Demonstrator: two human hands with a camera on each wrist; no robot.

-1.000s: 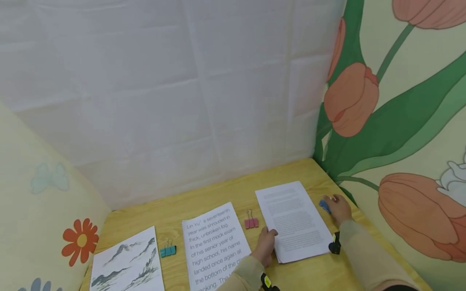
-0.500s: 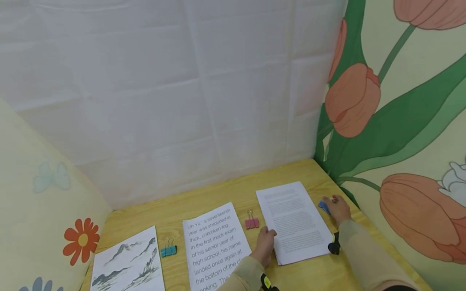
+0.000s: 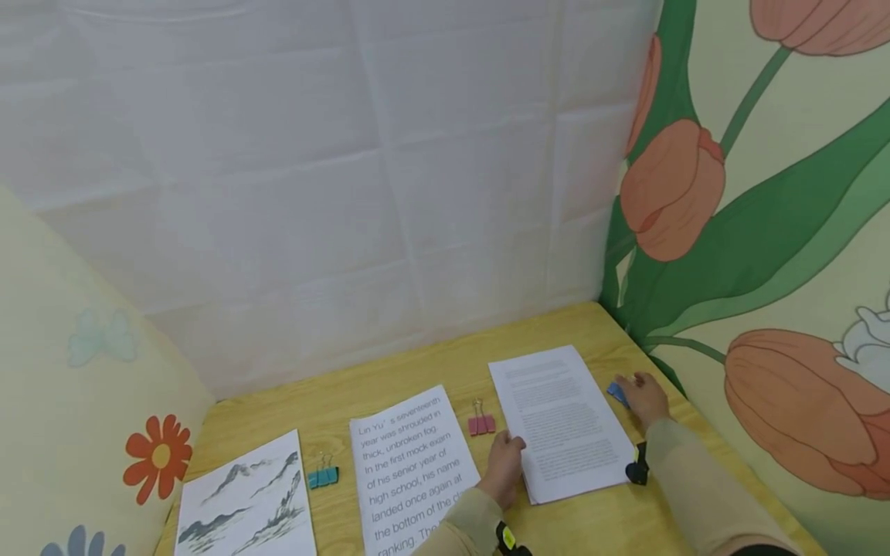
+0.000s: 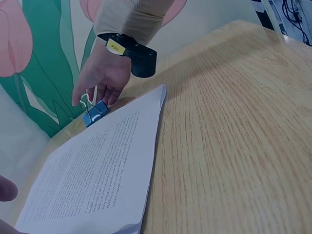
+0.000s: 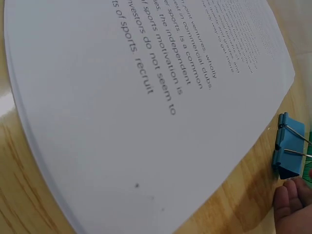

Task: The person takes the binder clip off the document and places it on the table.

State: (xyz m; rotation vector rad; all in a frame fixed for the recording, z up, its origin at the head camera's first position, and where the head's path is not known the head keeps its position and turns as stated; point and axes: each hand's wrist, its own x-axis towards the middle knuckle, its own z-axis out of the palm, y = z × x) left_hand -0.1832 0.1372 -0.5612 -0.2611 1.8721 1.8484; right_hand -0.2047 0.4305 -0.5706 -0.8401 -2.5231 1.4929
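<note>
A stack of printed paper sheets (image 3: 566, 425) lies flat toward the table's right side. At its left edge is my left hand (image 3: 504, 467), its fingertips at the paper's border. In the left wrist view this hand's fingertip (image 4: 7, 189) stands off from the sheets, and the rest is mostly cut off. To the right of the stack, my right hand (image 3: 647, 398) holds a blue binder clip (image 3: 617, 393) by its wire handles. The left wrist view shows the clip (image 4: 95, 113) on or very near the table, under the curled fingers. Part of the right hand (image 5: 292, 207) is cut off in its wrist view.
On the wooden table (image 3: 417, 369) a pink binder clip (image 3: 481, 424) lies left of the stack. Further left are a large-print text stack (image 3: 410, 463), a teal binder clip (image 3: 323, 476) and a landscape painting sheet (image 3: 243, 502). Walls stand behind and at both sides.
My left hand has shifted very slightly left at the stack's edge. The right hand stays at the blue binder clip, almost still.
</note>
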